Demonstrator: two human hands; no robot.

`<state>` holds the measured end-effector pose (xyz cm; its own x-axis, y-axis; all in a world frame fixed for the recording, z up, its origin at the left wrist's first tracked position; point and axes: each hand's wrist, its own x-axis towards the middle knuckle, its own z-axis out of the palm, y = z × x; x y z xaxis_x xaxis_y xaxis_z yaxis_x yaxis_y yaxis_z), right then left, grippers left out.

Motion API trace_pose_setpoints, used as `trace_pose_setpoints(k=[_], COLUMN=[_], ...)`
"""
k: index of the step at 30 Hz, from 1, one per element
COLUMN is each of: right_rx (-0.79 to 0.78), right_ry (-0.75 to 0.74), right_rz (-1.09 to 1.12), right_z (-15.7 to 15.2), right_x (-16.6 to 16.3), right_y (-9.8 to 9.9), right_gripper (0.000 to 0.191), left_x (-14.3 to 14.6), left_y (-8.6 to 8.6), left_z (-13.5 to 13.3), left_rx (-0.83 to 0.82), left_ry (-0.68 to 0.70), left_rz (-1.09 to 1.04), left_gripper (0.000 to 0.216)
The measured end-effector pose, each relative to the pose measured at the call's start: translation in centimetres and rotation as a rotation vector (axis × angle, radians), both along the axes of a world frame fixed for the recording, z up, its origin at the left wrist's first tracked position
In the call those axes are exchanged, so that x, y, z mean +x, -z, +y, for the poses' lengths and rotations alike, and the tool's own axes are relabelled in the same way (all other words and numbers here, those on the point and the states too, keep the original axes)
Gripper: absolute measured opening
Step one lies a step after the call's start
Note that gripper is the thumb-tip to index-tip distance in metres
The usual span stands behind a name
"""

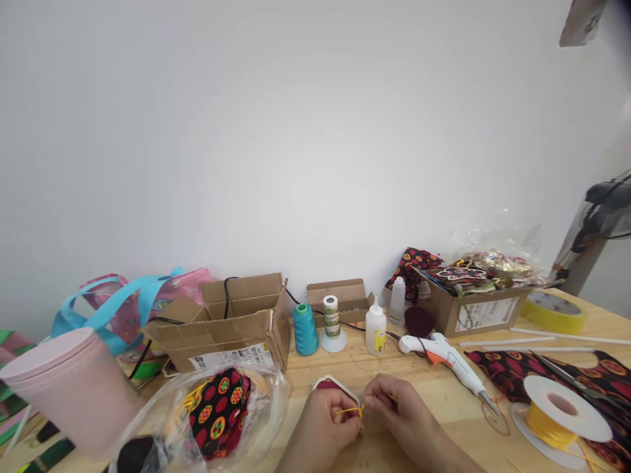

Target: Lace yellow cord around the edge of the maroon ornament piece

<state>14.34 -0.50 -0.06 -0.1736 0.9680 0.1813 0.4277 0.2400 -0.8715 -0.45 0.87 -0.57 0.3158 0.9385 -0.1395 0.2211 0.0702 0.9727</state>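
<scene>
Near the front middle of the table, my left hand [323, 426] is closed around a small dark red fabric piece with white edging [331, 383]. Most of that piece is hidden behind my fingers. A yellow cord [353, 410] passes over my left fingers and forms a small loop or knot between the hands. My right hand [405, 408], just to the right, is closed in a pinch beside the cord; a bit of yellow shows at its fingertips. To the right stands a white spool of yellow cord [552, 427].
A white glue gun [448, 362] lies right of my hands. Behind stand a glue bottle [376, 328], a teal thread cone [306, 332] and cardboard boxes [236, 328]. Left are a plastic bag with patterned fabric [221, 414] and a pink tumbler [73, 394]. Scissors [576, 381] lie on patterned cloth.
</scene>
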Motion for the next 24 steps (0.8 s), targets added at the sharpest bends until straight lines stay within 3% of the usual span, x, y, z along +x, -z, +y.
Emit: trace_pose_setpoints(k=[10, 24], right_rx=[-0.013, 0.019], right_ry=[0.005, 0.022], right_rz=[-0.037, -0.035], right_z=[-0.1, -0.3], right_x=[0.1, -0.1], right_y=[0.4, 0.1], right_gripper=[0.015, 0.015], left_x=[-0.1, -0.5], left_y=[-1.4, -1.2], left_z=[-0.4, 0.0], left_rx=[-0.042, 0.022], left_ry=[-0.034, 0.024], left_rz=[-0.037, -0.001], left_gripper=[0.020, 0.026])
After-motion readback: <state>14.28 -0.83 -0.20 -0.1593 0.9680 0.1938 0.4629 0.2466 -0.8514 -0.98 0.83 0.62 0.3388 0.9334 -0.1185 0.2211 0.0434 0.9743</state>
